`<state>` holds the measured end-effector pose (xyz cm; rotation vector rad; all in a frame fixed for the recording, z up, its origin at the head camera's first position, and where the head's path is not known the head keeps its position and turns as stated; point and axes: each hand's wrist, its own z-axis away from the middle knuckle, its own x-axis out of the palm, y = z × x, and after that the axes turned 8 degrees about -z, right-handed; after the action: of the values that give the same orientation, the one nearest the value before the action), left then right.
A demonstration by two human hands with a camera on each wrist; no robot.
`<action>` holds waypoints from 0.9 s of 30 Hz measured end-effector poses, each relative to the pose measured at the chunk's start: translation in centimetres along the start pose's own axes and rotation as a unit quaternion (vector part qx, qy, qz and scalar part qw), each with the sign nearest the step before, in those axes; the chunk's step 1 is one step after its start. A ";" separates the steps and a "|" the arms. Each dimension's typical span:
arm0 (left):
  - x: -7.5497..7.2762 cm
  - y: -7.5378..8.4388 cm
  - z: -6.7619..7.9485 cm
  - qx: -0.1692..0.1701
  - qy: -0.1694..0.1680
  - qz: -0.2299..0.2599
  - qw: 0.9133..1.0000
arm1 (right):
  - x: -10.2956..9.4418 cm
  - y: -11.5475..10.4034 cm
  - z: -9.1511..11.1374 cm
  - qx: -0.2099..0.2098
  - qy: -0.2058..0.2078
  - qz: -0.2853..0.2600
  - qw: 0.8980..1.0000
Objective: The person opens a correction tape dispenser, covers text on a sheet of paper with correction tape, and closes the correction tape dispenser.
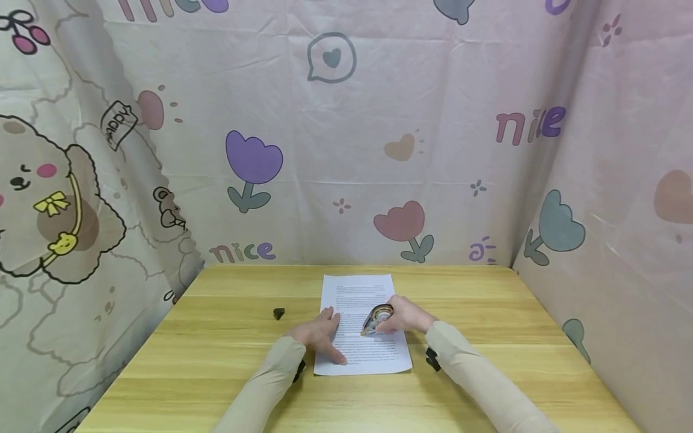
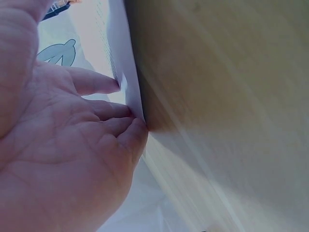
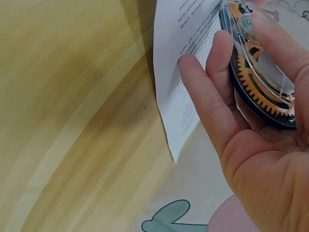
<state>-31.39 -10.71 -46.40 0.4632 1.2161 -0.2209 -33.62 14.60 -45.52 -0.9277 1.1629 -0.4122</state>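
A printed sheet of paper (image 1: 368,355) lies on the wooden table. My right hand (image 1: 406,314) grips a correction tape dispenser (image 1: 378,317), its tip at a line of text near the middle of the page. Orange gear teeth and a clear case show on the dispenser (image 3: 253,87) in the right wrist view, with thumb and fingers around it. Spread over the left part of the page, my left hand (image 1: 319,335) rests with its fingertips on the paper. The left wrist view shows those fingers (image 2: 99,82) at the sheet's edge (image 2: 129,63).
A small black cap-like piece (image 1: 278,313) lies on the table (image 1: 227,343) left of the paper. Behind the table hangs a patterned cloth (image 1: 335,150), with more cloth along both sides. Black wrist devices (image 1: 433,359) sit below the sleeves.
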 end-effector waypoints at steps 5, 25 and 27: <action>0.1 -0.1 0.0 -0.001 -0.002 -0.001 1.000 | 0.0 0.1 0.1 -0.006 -0.004 -0.002 1.000; 0.1 -0.1 -0.1 0.006 0.004 0.003 1.000 | -0.3 0.3 0.2 0.023 0.005 0.004 1.000; 0.1 -0.2 -0.1 0.008 0.005 0.006 1.000 | -0.4 0.2 0.1 0.017 0.004 0.011 1.000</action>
<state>-31.48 -10.89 -46.58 0.4852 1.2210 -0.2187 -33.68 15.03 -45.48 -0.8832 1.1686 -0.4175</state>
